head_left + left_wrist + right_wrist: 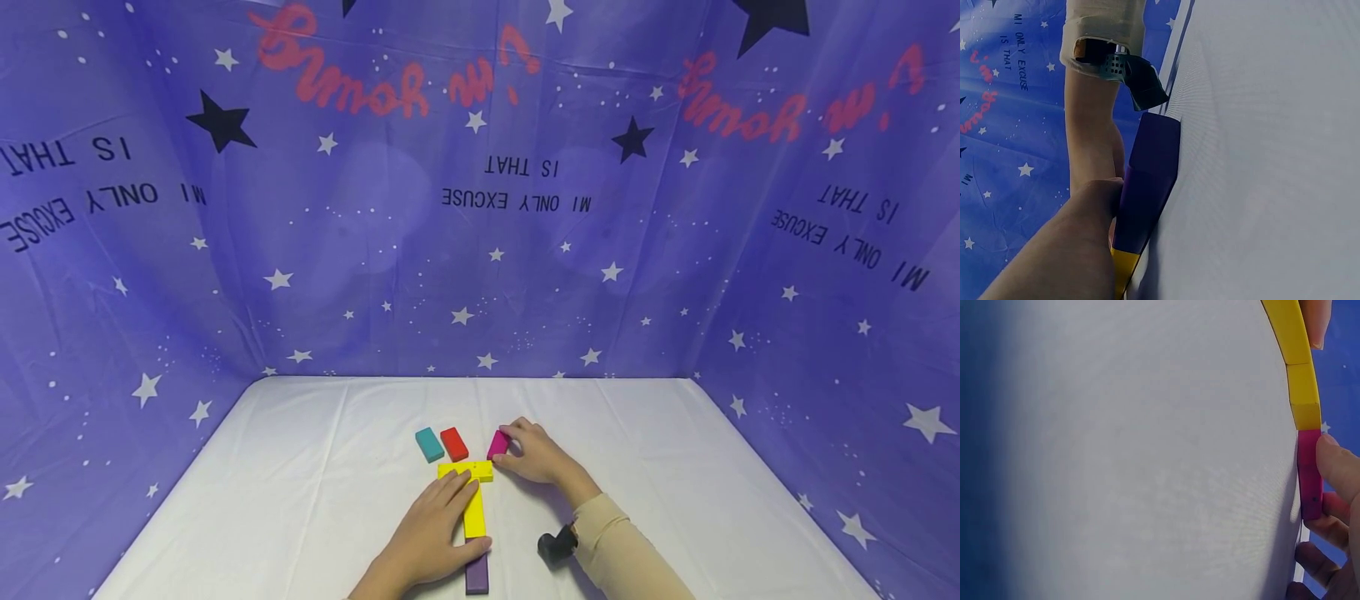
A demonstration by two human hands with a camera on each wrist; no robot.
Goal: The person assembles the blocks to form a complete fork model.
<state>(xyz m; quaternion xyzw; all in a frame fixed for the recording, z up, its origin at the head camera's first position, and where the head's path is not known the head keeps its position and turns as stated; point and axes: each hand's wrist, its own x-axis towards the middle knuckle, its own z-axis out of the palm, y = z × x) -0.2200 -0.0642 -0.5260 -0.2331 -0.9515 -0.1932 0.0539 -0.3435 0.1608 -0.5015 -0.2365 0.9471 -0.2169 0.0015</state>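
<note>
Between the thumb and fingers of my right hand (538,457) is a magenta block (498,443), pinched by its ends. In the right wrist view the magenta block (1310,472) stands close to the end of the crosswise yellow block (1305,390). My left hand (429,527) rests over the yellow blocks, fingers extended across the crosswise one (482,468) and beside the lengthwise one (474,517). Its thumb lies where the lengthwise yellow block meets a purple block (477,577). Together the yellow and purple blocks form a T shape on the table.
A teal block (429,445) and a red block (453,444) lie side by side just beyond the crosswise yellow block. White cloth (315,500) covers the table. A blue star-printed curtain (480,275) surrounds it at the back and sides. A black device (557,547) sits at the right wrist.
</note>
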